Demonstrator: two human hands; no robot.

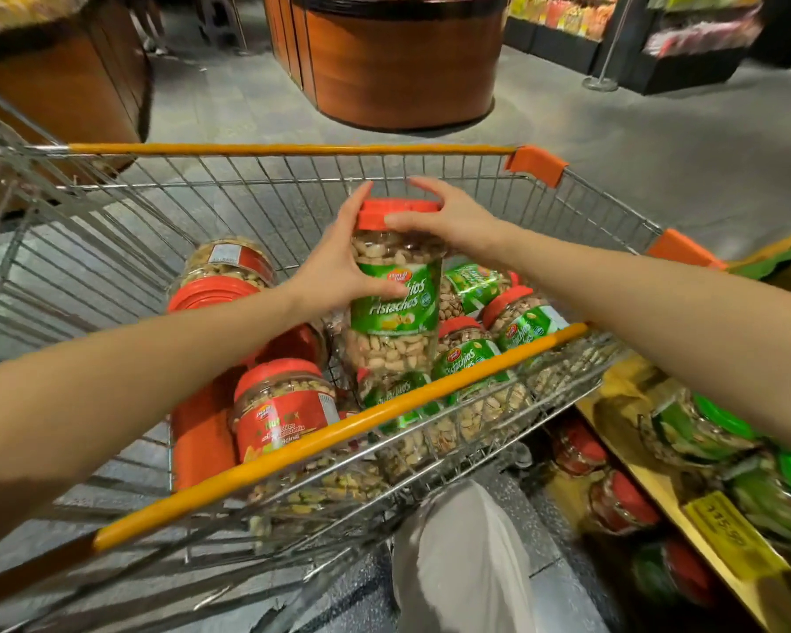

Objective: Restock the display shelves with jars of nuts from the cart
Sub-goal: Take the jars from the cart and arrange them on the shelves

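1. While the wire cart [293, 150] is seen from the head view with many jars left in it, 1 pistachio jar [396, 303] is held upright above the pile by both hands, so the pick-up step is judged to be in hand.
2. The left hand [334, 271] is wrapped around the jar's side, thumb across the green label; the right hand [448, 217] is clamped over the red lid [398, 207].
3. The jar is clear plastic, filled with pale shelled nuts, and is banded by a green "Pistachios" label.
4. Red-labelled mixed-nut jars [284, 413] are seen lying to the left in the cart, and more pistachio jars [471, 363] to the right.
5. A lift clear of the orange handle bar [339, 431] is called for next, then a turn right toward the display shelf [658, 486], where jars are already stocked.
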